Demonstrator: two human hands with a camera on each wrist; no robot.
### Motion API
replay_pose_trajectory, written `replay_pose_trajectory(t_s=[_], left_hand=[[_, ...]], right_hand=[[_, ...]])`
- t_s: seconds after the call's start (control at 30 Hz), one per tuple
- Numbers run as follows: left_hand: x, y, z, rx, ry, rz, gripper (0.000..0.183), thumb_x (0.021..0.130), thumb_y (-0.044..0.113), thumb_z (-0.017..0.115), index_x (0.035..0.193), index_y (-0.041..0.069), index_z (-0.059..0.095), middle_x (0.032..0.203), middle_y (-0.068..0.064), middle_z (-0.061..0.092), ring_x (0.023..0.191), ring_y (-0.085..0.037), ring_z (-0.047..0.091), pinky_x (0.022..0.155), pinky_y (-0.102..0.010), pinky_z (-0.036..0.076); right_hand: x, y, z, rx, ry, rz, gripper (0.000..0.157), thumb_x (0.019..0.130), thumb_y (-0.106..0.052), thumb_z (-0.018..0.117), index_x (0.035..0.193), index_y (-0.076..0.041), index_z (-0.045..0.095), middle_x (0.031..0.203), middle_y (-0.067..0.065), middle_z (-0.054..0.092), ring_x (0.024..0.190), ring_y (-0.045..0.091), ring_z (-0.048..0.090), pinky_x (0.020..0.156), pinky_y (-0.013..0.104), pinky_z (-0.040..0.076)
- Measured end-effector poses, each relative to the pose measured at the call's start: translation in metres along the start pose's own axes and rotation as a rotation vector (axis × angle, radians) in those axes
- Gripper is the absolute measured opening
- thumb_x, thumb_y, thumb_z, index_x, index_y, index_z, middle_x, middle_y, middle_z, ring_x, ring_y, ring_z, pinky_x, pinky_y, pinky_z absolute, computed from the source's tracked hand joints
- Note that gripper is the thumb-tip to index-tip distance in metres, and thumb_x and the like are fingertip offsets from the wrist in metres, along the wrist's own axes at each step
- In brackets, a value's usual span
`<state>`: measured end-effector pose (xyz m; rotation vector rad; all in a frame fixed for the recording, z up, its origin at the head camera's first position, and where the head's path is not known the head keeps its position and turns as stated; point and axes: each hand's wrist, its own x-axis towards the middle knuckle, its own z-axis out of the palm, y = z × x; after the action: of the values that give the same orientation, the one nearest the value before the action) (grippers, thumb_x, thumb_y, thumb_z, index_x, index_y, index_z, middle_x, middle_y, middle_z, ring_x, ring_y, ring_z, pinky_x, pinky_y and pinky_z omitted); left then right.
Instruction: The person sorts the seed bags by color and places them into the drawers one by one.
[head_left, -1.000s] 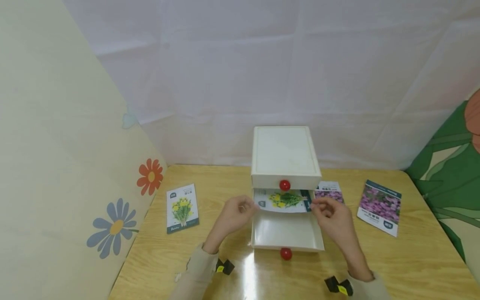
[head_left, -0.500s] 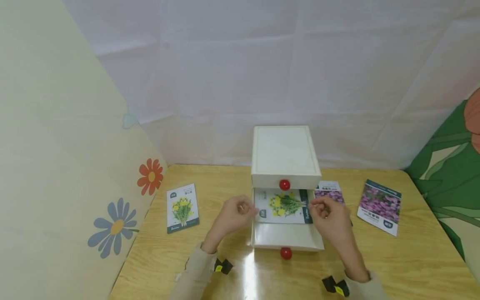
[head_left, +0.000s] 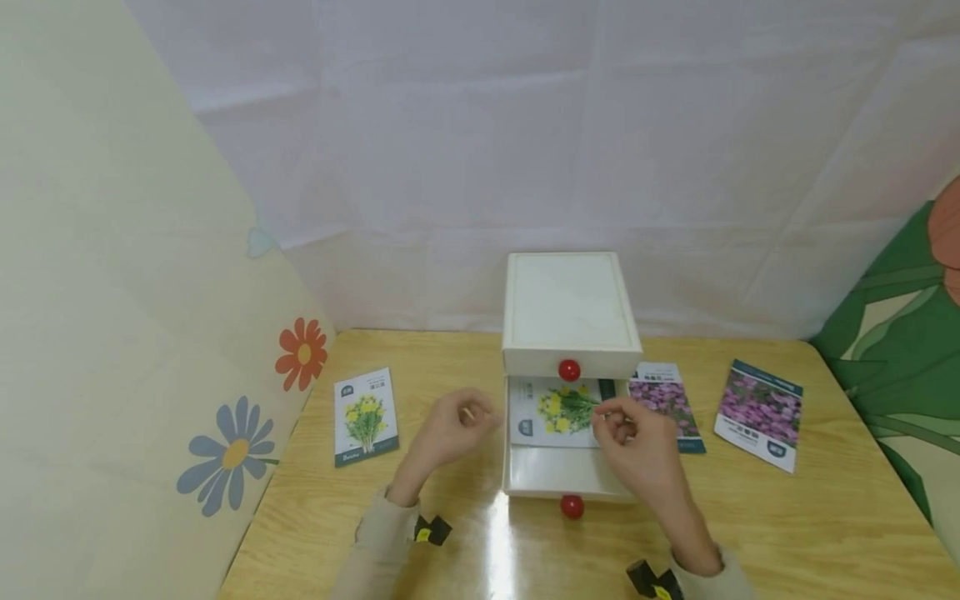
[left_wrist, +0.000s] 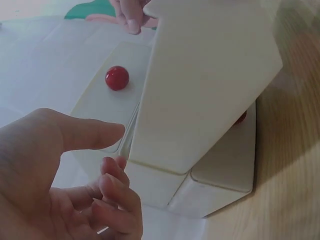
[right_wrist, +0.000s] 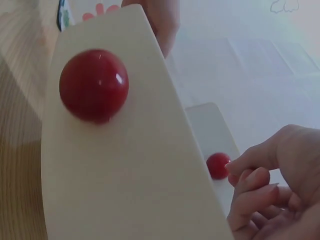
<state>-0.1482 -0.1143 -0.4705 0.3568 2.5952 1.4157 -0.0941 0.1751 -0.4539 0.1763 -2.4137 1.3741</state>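
Has R hand (head_left: 637, 442) over yellow-flower pkt (head_left: 553, 412) in pulled-out drwr (head_left: 558, 472).
Shows L hand (head_left: 453, 429) loose, empty, just beside drwr, & R prob. empty too.

packet (head_left: 557, 417) in drawer (head_left: 551, 473) partly hidden behind right fingers (head_left: 618, 405), lettering (head_left: 528, 389) seemingly unreadable

Cabinet (head_left: 570, 300) and drawer (head_left: 551, 473): smooth, plastic-looking, drawer shinier inside. Knobs (right_wrist: 94, 86): glossy, sharp highlights. Packets (head_left: 558, 412): smooth printed paper by look. Table (head_left: 442, 358): wood grain, shiny where lit. Backdrop (head_left: 450, 125): creased matt cloth. Sleeves (head_left: 382, 537): matt cloth.
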Motion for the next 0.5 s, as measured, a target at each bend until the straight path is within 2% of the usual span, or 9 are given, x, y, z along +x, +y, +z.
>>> replay_pose_trajectory(t_s=[0.2,0.33,0.5], left_hand=[[-0.004,-0.002,-0.016,0.021,0.030,-0.009,0.018,0.097,0.025,0.079,0.106,0.010,0.074,0.099,-0.003,0.072,0.082,-0.015,0.065,0.071,-0.027,0.060],[-0.006,-0.003,-0.028,0.038,0.036,-0.024,0.019,0.098,0.026,0.079,0.107,0.010,0.074,0.097,-0.001,0.071,0.082,-0.016,0.065,0.070,-0.029,0.061],[-0.010,-0.008,-0.046,0.087,0.079,-0.057,0.022,0.098,0.027,0.080,0.110,0.011,0.073,0.096,0.001,0.072,0.084,-0.016,0.067,0.070,-0.030,0.061]], right_hand=[[-0.001,-0.011,0.011,0.072,-0.021,-0.032,0.013,0.088,0.007,0.077,0.091,-0.006,0.077,0.070,-0.004,0.067,0.059,0.002,0.056,0.049,0.017,0.049],[0.002,-0.017,0.021,0.109,-0.075,-0.006,0.010,0.090,0.003,0.079,0.094,-0.006,0.077,0.072,-0.003,0.066,0.060,0.005,0.057,0.051,0.019,0.052],[0.005,-0.027,0.034,0.130,-0.123,0.002,0.009,0.091,-0.006,0.083,0.097,-0.009,0.076,0.075,-0.004,0.068,0.065,0.006,0.061,0.057,0.021,0.058]])
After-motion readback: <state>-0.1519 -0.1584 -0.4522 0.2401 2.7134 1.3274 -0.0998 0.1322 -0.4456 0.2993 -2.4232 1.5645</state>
